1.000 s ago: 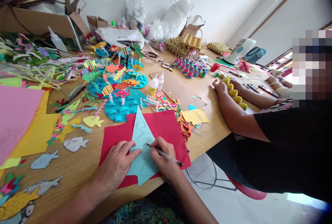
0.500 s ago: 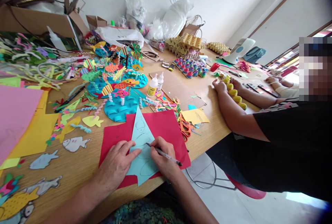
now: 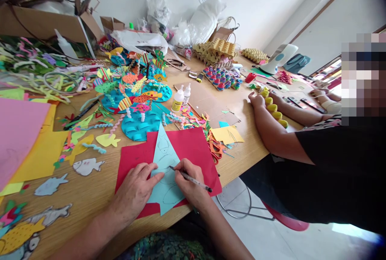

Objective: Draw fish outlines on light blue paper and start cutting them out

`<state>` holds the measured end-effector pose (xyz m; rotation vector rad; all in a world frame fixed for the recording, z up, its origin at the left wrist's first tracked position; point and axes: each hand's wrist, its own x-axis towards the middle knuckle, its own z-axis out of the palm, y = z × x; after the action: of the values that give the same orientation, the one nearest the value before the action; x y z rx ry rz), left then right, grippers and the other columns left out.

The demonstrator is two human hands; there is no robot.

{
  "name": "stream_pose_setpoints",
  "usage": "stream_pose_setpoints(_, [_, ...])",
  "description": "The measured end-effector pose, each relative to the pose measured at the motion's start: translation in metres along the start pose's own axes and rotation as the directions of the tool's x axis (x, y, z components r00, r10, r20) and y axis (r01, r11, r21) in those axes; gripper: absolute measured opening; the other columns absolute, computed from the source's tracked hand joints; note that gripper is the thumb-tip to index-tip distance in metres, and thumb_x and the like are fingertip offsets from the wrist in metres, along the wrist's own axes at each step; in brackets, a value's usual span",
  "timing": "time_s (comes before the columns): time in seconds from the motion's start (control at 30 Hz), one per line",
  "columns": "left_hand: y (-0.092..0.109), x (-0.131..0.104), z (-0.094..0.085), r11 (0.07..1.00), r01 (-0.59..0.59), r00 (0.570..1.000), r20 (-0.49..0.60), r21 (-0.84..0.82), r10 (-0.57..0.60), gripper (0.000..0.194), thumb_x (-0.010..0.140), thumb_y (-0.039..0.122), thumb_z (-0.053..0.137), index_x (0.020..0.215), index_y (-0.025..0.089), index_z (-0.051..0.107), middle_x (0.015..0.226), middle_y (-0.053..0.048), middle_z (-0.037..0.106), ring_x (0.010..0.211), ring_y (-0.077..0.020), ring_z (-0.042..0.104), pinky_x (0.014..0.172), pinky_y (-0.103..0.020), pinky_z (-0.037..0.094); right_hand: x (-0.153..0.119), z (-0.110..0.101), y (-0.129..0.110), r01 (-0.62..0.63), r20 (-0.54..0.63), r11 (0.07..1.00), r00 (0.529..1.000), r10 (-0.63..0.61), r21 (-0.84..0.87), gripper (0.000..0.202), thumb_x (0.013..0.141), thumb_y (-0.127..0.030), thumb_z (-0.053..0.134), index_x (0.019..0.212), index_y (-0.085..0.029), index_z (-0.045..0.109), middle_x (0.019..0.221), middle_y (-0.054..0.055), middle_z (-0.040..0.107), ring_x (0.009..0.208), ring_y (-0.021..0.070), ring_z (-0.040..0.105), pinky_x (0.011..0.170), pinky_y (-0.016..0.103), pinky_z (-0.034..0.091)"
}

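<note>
A light blue piece of paper (image 3: 167, 185) with several pencil-thin fish outlines lies on red paper (image 3: 194, 147) at the table's front edge. My left hand (image 3: 137, 185) rests flat across the blue piece's left side, thumb and fingers apart, pressing on it. In my right hand (image 3: 189, 179) is a pen (image 3: 196, 181), gripped between thumb and fingers, its tip touching the blue paper near the middle. Just beyond the papers stands a blue round base (image 3: 140, 125) with paper fish mounted on curled stems.
Glue bottles (image 3: 177, 99), orange scissors (image 3: 215, 149) and paper scraps lie beyond the red sheet. Cut-out fish (image 3: 88, 166) are spread to the left, near yellow card (image 3: 39, 155). At right, a co-worker's hands hold a yellow egg-carton strip (image 3: 273, 107).
Both hands and the pen stay nearly where they were, the tip at almost the same spot. The co-worker's head at right has shifted slightly left.
</note>
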<state>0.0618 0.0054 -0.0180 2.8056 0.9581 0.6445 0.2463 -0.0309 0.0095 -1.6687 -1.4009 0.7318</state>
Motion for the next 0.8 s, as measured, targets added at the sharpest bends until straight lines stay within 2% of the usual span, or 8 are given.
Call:
stream_pose_setpoints(0.27, [-0.0003,-0.0006,0.0017,1.0,0.005,1.0,-0.006,-0.006,-0.005,0.041,0.079,0.001,0.045,0.109,0.024,0.061,0.11,-0.007,0.055,0.096,-0.022,0.049,0.08,-0.036,0.047,-0.0017,0.0004,0.0023,-0.011,-0.002,0.999,1.0,0.011,0.036,0.008,0.067,-0.015,0.046,0.066,-0.019,0.053,0.052,-0.005,0.048,0.046,0.0095,0.042,0.046,0.02,0.032])
stream_pose_setpoints(0.8, [0.0001,-0.0002,0.0017,1.0,0.001,1.0,-0.007,0.009,-0.001,0.042,0.076,-0.001,0.047,0.108,0.024,0.061,0.109,-0.007,0.055,0.095,-0.0231,0.048,0.079,-0.037,0.048,-0.0008,0.0004,0.0011,-0.001,0.023,1.0,1.0,0.001,0.005,0.009,0.068,-0.016,0.046,0.067,-0.018,0.055,0.053,-0.005,0.05,0.047,0.0091,0.043,0.047,0.02,0.033])
